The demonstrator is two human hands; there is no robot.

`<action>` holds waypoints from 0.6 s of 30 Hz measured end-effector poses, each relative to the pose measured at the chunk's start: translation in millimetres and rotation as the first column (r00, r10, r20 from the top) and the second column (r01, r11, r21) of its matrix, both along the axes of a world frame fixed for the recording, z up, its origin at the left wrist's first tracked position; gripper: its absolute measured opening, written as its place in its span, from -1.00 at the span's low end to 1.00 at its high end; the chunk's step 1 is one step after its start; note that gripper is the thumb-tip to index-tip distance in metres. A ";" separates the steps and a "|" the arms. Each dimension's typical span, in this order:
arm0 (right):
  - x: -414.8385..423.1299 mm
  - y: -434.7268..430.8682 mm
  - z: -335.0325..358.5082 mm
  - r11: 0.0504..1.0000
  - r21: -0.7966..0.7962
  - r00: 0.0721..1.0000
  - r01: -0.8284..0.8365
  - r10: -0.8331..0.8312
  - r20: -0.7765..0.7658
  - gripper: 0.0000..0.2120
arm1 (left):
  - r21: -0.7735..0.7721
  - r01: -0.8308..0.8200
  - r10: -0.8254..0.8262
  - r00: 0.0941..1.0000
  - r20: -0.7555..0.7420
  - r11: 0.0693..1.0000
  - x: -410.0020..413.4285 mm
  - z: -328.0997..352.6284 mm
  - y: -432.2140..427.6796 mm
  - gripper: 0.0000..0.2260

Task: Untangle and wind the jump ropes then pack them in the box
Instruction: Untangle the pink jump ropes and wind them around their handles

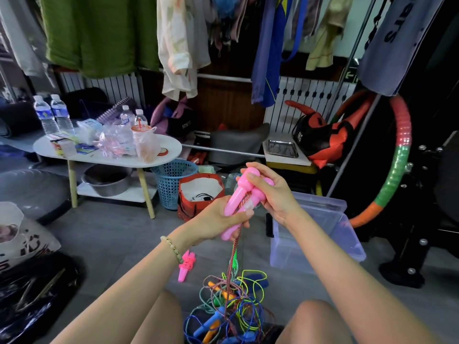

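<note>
Both hands hold a pair of pink jump-rope handles [237,198] side by side in front of me. My left hand [219,223] grips their lower part from the left. My right hand [269,192] curls over their tops. A reddish braided rope [234,252] hangs from the handles down into a tangled pile of jump ropes [232,309] on the floor between my knees, with blue, green and orange cords and handles. A wound pink jump rope [186,265] lies on the floor to the left. The clear plastic box [320,244] stands open on the right.
A white oval table [171,148] with bottles and bags stands at back left, a blue basket [171,181] and an orange bag [201,192] beside it. A striped hula hoop [397,170] and black gym equipment stand on the right. Clothes hang overhead. Grey floor lies to the left.
</note>
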State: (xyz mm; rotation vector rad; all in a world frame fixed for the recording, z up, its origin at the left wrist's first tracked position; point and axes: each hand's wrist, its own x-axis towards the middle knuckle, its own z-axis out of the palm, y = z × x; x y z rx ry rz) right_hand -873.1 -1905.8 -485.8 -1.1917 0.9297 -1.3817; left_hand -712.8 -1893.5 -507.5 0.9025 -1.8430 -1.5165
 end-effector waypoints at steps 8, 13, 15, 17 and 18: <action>2.3 -3.8 0.0 0.990 -0.109 0.978 0.092 -0.110 -0.174 -0.81 | -0.079 -0.118 0.118 0.993 -0.013 0.990 2.7 -6.0 -3.1 -0.86; 1.5 -3.8 -2.7 0.979 -0.138 0.963 0.151 -0.177 -0.204 -0.76 | -0.084 -0.132 0.134 0.991 0.015 0.988 2.4 -4.8 -5.7 -0.88; 0.8 -3.4 -2.8 0.978 -0.138 0.961 0.154 -0.181 -0.211 -0.76 | -0.150 -0.116 0.125 0.991 0.052 0.982 -0.2 -5.9 -5.1 -0.88; 0.5 -2.8 -1.9 0.980 -0.129 0.961 0.151 -0.176 -0.213 -0.75 | -0.204 -0.120 0.135 0.989 0.062 0.972 -2.6 -7.1 -3.2 -0.86; 0.2 -2.7 -1.5 0.980 -0.129 0.961 0.149 -0.174 -0.214 -0.75 | -0.223 -0.118 0.134 0.989 0.058 0.968 -3.5 -7.7 -2.2 -0.85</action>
